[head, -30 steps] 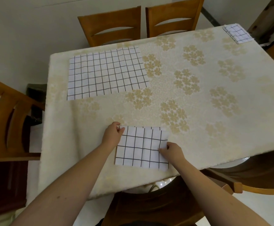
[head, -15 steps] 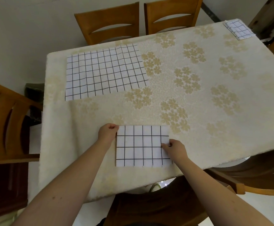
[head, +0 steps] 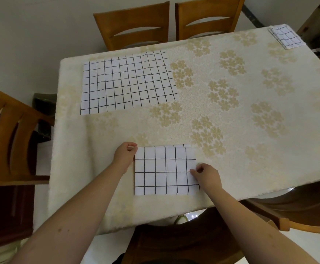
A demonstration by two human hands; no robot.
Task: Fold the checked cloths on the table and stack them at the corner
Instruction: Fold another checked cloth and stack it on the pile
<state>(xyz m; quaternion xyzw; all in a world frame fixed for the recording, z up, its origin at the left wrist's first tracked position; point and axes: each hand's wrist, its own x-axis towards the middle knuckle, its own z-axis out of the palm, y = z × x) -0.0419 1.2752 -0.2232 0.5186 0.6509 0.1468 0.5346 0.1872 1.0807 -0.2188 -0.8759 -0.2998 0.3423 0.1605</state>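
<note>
Care was needed with the half-folded checked cloth [head: 165, 171], which lay near the front edge of the worktop [head: 231, 168]. Its far left corner was pinched by the left hand [head: 124, 156] and its right edge by the right hand [head: 205, 174]. Edges likely had to be lined up before the next fold, for the stack [head: 285, 36] at the far corner.

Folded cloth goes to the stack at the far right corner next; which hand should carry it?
Probably the right hand: it already pinches the folded cloth on the side nearer the stack; the left hand would cross over.
</note>
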